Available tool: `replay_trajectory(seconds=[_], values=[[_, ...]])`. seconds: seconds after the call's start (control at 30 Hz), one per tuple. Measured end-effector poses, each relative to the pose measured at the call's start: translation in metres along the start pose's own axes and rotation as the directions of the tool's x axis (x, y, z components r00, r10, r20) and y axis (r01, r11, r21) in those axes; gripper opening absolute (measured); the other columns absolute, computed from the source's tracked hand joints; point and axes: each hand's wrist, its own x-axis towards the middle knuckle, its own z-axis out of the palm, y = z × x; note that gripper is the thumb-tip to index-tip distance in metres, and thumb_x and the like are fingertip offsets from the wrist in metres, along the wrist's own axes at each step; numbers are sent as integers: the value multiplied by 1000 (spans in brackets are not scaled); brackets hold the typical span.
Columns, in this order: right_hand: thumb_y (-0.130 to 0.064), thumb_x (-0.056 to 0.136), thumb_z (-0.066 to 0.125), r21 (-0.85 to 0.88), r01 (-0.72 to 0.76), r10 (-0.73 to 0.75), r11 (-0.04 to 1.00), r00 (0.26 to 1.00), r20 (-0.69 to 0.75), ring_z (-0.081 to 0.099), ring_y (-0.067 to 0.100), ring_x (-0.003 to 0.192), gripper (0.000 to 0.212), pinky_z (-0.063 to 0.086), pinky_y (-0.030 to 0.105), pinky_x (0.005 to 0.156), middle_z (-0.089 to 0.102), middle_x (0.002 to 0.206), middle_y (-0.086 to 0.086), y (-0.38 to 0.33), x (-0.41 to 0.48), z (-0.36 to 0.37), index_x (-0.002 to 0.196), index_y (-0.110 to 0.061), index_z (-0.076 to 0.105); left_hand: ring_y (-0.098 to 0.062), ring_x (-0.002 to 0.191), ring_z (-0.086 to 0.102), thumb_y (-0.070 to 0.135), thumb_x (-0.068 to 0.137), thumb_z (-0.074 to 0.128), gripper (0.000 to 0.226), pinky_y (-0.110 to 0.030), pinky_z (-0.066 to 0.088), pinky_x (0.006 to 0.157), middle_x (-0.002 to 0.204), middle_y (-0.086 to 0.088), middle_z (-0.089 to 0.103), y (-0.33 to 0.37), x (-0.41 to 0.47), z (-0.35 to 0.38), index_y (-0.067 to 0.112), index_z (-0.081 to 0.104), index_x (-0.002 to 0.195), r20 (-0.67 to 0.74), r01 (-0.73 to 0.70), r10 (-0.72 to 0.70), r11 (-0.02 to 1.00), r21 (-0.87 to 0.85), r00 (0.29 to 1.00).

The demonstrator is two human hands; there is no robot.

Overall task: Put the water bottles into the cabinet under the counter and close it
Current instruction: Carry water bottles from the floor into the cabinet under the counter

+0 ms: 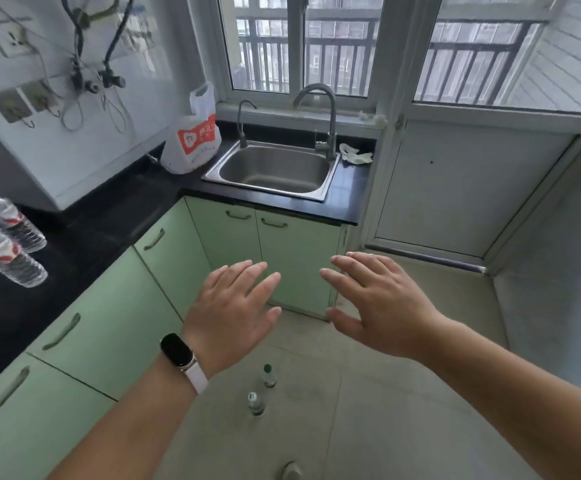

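Two clear water bottles with red labels stand on the black counter at the far left, one behind the other. Two small green-capped bottles stand on the floor below my hands, one slightly farther than the other. The green cabinet doors under the counter are all shut. My left hand, with a watch on the wrist, and my right hand hover palms down over the floor, fingers spread, holding nothing.
A steel sink with a tall tap sits under the window. A white plastic bag stands left of the sink. A crumpled cloth lies to its right. A white door panel closes the right side.
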Motion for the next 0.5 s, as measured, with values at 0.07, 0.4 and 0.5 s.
replay_trajectory(seconds=[0.07, 0.4, 0.5], values=[[-57, 90, 43, -13, 28, -28, 1000, 1000, 14, 53, 33, 126, 62, 42, 47, 104, 59, 134, 8, 8, 25, 7, 134, -17, 59, -33, 123, 59, 47, 93, 49, 49, -53, 47, 102, 130, -10, 65, -16, 15, 8, 16, 65, 128, 4, 31, -31, 1000, -1, 1000], [-54, 87, 50, 79, 230, -233, 970, 972, 41, 54, 33, 124, 59, 42, 45, 103, 61, 132, 9, 65, 126, 67, 132, -17, 61, -31, 123, 56, 46, 94, 49, 47, -47, 36, 105, 128, -10, 66, -64, 57, 52, 16, 69, 124, 0, 196, -197, 976, 92, 980], [-54, 86, 52, 110, 324, -331, 940, 942, 53, 54, 33, 124, 60, 42, 45, 103, 60, 133, 9, 95, 163, 95, 132, -17, 61, -29, 123, 55, 43, 94, 53, 43, -47, 38, 105, 127, -9, 66, -72, 71, 67, 15, 70, 121, -11, 253, -254, 959, 130, 967]])
